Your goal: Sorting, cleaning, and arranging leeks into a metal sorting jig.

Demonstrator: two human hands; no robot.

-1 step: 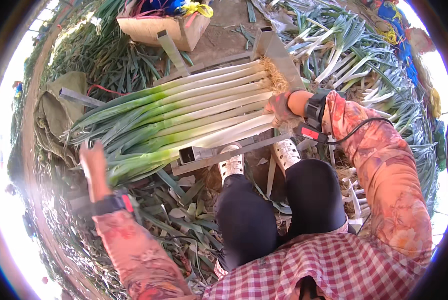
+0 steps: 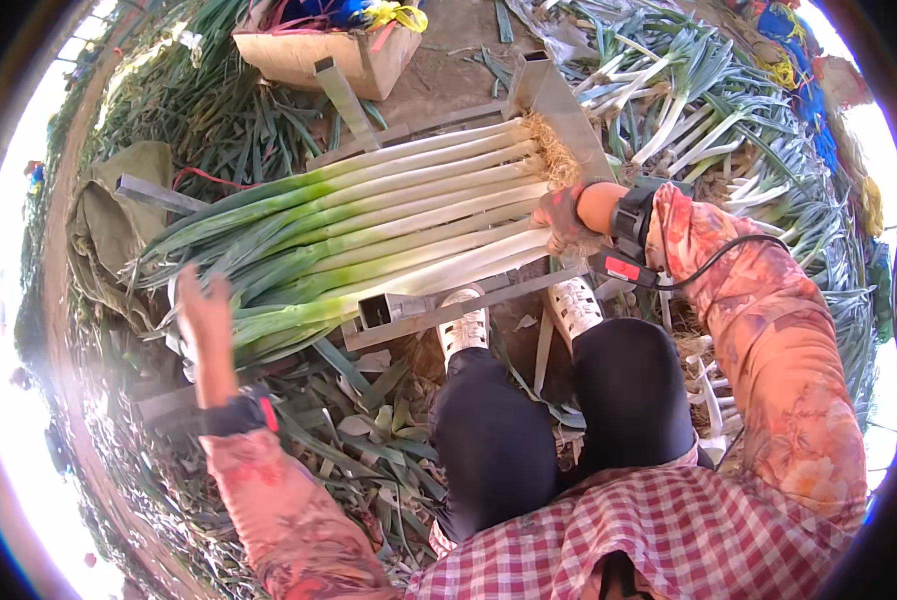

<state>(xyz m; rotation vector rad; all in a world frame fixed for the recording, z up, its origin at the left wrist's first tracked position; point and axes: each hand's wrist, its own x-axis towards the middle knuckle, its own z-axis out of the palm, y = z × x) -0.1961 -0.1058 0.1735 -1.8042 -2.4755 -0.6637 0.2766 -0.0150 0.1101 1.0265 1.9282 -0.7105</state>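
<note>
A row of long green onions [image 2: 419, 205] lies side by side across a metal rack [image 2: 559, 105] at the centre of the frame, white shanks and tan roots toward the upper right, green leaves fanning to the left; the right hand [image 2: 567, 218] is at the root ends of the nearest stalks, its fingers curled against them, though whether they grip firmly cannot be told; the left hand [image 2: 206, 318], at centre left, is blurred beside the leaf tips, its fingers seemingly spread, and whether they hold any leaf cannot be told.

Handling, as judged from form: each stalk is probably light, the whole row appreciably heavier; the shanks look firm and smooth, likely somewhat slippery if damp, and apt to snap under sharp bending; the leaves look limp, easily creased or torn; the sounder hold is around the white shanks, with a second support beneath the pale green section, rather than by the leaf tips.

Surroundings: a tan box [image 2: 314, 58] with coloured ties stands at the top, left of centre; a drab green cloth [image 2: 99, 225] lies at the left; loose onions [image 2: 689, 90] are heaped at the upper right; leaf litter [image 2: 389, 440] covers the ground at lower left of centre, near the pale shoes [image 2: 466, 328].
</note>
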